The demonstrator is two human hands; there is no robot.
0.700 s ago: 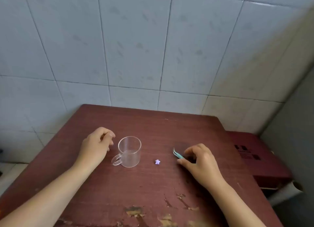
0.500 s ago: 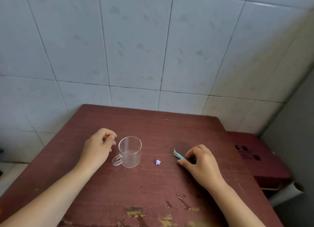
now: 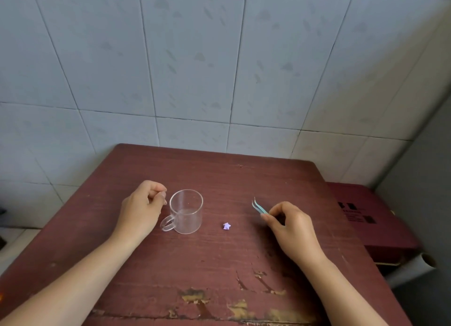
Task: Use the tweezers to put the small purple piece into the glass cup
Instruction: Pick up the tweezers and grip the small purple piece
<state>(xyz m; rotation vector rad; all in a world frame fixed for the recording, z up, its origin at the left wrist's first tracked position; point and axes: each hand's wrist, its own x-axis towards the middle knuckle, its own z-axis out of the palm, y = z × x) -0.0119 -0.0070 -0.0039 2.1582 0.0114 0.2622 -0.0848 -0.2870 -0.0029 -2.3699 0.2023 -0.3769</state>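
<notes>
A: Where is the purple piece lying?

B: On the bare red-brown table, between the glass cup and the right hand; it touches neither; it sits just right of the cup's base and somewhat nearer the cup than the hand.

A: And the tweezers?

B: Pinched in the right hand, thumb and forefinger closed on the handle end; the other fingers curl loosely under; the two curved teal tips point up and away to the left, with a narrow gap showing between them.

A: How do those tips stand to the piece?

B: Apart from it; the tips are farther back on the table and to the right, the piece nearer the person and to the left; nothing is gripped between the tips.

A: The left hand?

B: Resting on the table just left of the cup, fingers curled inward into a loose fist around nothing; the knuckles are close to the cup's rim, though whether they touch the glass I cannot tell; the cup's handle points toward the person, near the heel of that hand.

A: Anything in the cup?

B: It stands upright; it looks clear through.

A: Around the table?

B: A pale tiled wall behind; a dark red box at the right edge.
</notes>
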